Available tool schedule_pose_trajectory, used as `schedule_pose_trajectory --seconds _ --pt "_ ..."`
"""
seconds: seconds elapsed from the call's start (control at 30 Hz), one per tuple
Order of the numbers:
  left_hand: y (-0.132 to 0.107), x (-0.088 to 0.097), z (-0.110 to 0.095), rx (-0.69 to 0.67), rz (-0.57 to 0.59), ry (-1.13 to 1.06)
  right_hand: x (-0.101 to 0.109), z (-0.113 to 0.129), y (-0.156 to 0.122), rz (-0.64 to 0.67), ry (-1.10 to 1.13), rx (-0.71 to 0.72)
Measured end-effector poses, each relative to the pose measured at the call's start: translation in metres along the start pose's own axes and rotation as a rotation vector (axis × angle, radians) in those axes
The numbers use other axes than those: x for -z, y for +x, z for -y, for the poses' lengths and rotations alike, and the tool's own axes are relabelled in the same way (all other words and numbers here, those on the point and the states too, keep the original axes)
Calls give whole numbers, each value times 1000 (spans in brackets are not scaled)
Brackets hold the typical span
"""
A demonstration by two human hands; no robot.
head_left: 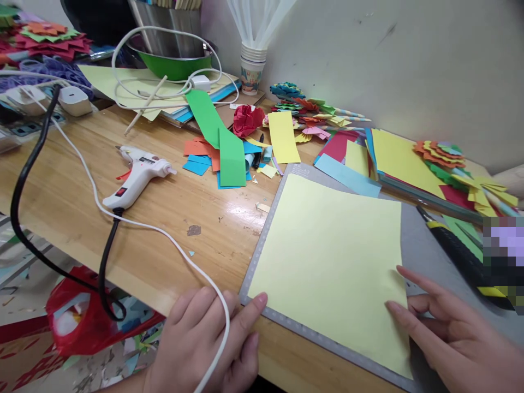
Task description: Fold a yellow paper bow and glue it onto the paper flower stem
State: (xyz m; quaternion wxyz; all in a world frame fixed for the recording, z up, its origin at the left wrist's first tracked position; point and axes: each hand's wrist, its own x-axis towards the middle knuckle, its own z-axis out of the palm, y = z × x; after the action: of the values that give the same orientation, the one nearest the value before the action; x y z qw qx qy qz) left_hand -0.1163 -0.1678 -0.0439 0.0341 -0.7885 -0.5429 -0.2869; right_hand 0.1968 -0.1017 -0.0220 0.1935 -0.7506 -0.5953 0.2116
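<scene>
A pale yellow paper sheet (331,256) lies flat on a grey cutting mat (426,245). My left hand (208,344) rests at the table's front edge, fingers loosely curled, one fingertip touching the sheet's near left corner; a white cable (155,232) runs across this hand. My right hand (454,333) lies on the mat with fingers stretched out, their tips on the sheet's right edge. Neither hand holds anything.
A white glue gun (137,177) with a black cord (24,180) lies on the wooden table (184,213). Coloured paper strips (223,144), paper flowers (442,153), a black and yellow cutter (458,248), a green bowl (176,64) and a paper cup (251,71) crowd the back. A red bag (82,322) sits below.
</scene>
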Motion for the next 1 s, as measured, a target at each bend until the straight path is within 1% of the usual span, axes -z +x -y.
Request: schedule_pose_trajectory --seconds 0.07,0.13,0.27,0.4,0.53,0.7,0.9,1.0 --pt "1 2 -1 4 18 -3 2 3 0 50 8 -34" --pt "2 3 -1 5 31 -4 4 6 0 73 25 -57" --pt "4 5 -2 4 50 -9 5 5 1 117 31 -13" --pt "5 6 -2 -5 71 5 3 4 0 82 18 20" --pt "6 7 -2 -10 83 42 1 9 -2 52 11 33" --pt "7 8 -2 -33 71 60 2 13 -2 60 29 52" --pt "9 8 -4 -25 71 62 5 10 -4 89 -6 115" --pt "10 8 -4 -14 85 60 5 9 -5 89 0 114"
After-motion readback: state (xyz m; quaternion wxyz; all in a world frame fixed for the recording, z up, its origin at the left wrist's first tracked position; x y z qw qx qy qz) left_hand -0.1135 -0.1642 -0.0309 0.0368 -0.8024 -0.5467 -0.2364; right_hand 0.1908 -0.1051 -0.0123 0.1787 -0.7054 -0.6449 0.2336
